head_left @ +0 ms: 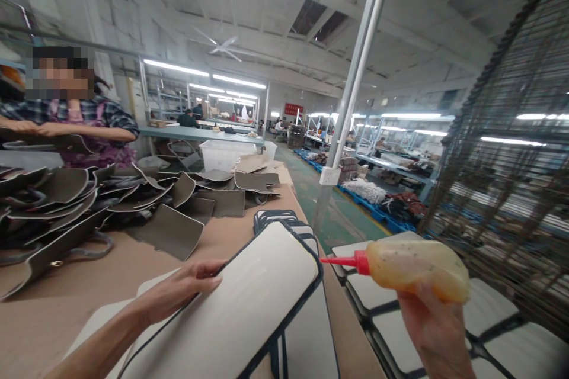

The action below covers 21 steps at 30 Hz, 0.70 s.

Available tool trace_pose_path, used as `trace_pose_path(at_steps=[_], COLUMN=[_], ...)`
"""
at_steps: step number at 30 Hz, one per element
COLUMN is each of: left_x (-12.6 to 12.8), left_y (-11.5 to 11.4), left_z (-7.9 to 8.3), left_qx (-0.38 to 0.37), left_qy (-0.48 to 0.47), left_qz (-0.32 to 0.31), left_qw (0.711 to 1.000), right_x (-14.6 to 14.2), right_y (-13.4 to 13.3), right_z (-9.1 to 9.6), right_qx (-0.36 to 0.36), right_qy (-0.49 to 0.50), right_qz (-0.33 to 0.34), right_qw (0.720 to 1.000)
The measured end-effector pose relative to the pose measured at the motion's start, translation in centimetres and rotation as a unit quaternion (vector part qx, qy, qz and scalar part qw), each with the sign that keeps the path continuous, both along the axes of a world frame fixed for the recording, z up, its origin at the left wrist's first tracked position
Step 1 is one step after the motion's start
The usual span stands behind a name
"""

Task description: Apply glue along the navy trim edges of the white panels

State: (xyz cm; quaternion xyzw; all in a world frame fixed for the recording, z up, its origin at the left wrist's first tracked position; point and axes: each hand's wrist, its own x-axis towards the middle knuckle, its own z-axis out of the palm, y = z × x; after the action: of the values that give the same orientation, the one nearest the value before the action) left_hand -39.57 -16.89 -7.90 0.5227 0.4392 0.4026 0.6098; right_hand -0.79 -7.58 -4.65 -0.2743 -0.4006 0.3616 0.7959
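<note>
My left hand (200, 278) grips the left edge of a white panel (249, 296) with rounded corners and a dark border, thumb on top and fingers curled under. The panel is tilted above the table. In my right hand (433, 320) is a squeeze glue bottle (418, 266) of yellowish liquid, held sideways. Its red nozzle (340, 260) points left, with the tip at the panel's far right corner; whether it touches I cannot tell. Below and behind lies a stack of similar dark-edged panels (306, 331).
Grey-brown curved pieces with straps (178, 231) are heaped across the brown table (240, 243) to the left. Behind them a person (93, 124) handles one such piece. More white panels (395, 337) lie low at right, near a wire rack (502, 148). A metal post (355, 71) rises past the table's edge.
</note>
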Motion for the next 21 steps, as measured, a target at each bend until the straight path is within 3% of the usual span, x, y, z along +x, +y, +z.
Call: trace_pose_path(at_steps=[6,13,21], left_x=[0.0,0.1,0.8], left_y=[-0.7,-0.9,-1.0], left_z=[0.4,-0.2,-0.7], left_qx=[-0.009,-0.01,-0.021], left_qy=[-0.015,-0.03,-0.043], left_qz=[-0.002,0.01,0.041], left_qw=[1.0,0.999,0.998], right_x=[0.9,1.1,-0.1], right_y=[-0.2,-0.8,-1.3], right_z=[0.3,-1.6,-2.2], right_qx=[-0.029,-0.008,0.005], right_qy=[-0.016,-0.017,0.009], right_qz=[0.011,0.022,0.017], right_qw=[0.999,1.0,1.0])
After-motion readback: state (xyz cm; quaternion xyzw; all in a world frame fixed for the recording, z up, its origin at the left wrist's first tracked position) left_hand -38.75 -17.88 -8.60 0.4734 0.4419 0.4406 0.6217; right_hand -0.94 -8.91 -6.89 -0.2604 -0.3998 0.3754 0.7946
